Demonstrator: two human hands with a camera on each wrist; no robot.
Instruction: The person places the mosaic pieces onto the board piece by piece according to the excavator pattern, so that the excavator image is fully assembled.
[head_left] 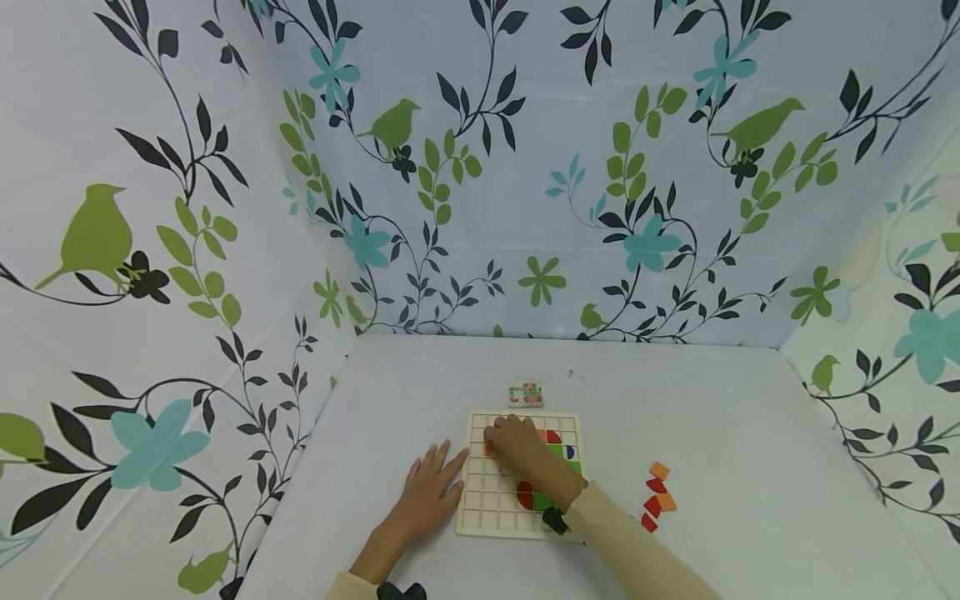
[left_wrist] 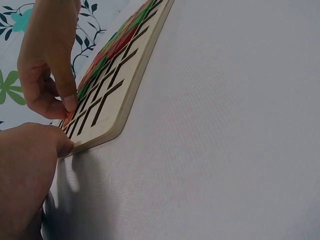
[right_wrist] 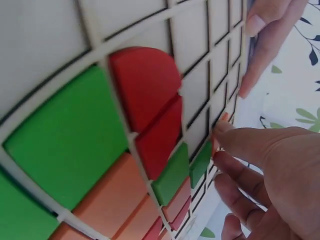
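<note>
A pale wooden grid board (head_left: 483,508) lies on the table, with red, green and orange pieces in several of its cells. Over its upper left part, my right hand (head_left: 525,450) pinches an orange tile (right_wrist: 215,144) between thumb and fingers, down at the grid. The left wrist view shows the same orange tile (left_wrist: 66,120) low against the cells. My left hand (head_left: 427,496) lies on the table with fingers extended, its fingertips touching the board's left edge. A red quarter-round piece (right_wrist: 142,82) and a green square (right_wrist: 70,140) sit in cells nearer the right wrist.
Loose orange (head_left: 660,470) and red pieces (head_left: 649,522) lie right of the board. A small patterned card (head_left: 525,393) is just beyond its far edge. Leaf-and-bird patterned cloth (head_left: 480,208) hangs behind and at both sides of the white table (head_left: 720,417).
</note>
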